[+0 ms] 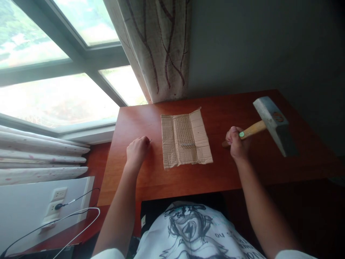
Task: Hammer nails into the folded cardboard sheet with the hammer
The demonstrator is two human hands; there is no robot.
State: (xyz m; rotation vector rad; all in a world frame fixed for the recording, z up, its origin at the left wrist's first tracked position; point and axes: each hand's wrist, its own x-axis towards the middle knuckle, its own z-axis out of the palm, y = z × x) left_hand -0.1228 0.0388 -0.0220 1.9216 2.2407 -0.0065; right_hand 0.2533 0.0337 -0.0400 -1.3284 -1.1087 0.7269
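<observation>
A flattened piece of cardboard (185, 138) lies on the reddish wooden table (221, 169), with a grid of small holes and a row of nails in its middle panel. My left hand (137, 150) rests on the table to the left of it, fingers pinched on a small nail (150, 140). My right hand (237, 142) is closed round the wooden handle of a hammer (272, 124), to the right of the cardboard. The steel head hangs just above the table's right side.
A patterned curtain (159, 46) hangs behind the table's far edge, beside a large window (61, 72). At lower left a wall socket (58, 201) has cables plugged in. A grey wall stands at the back right.
</observation>
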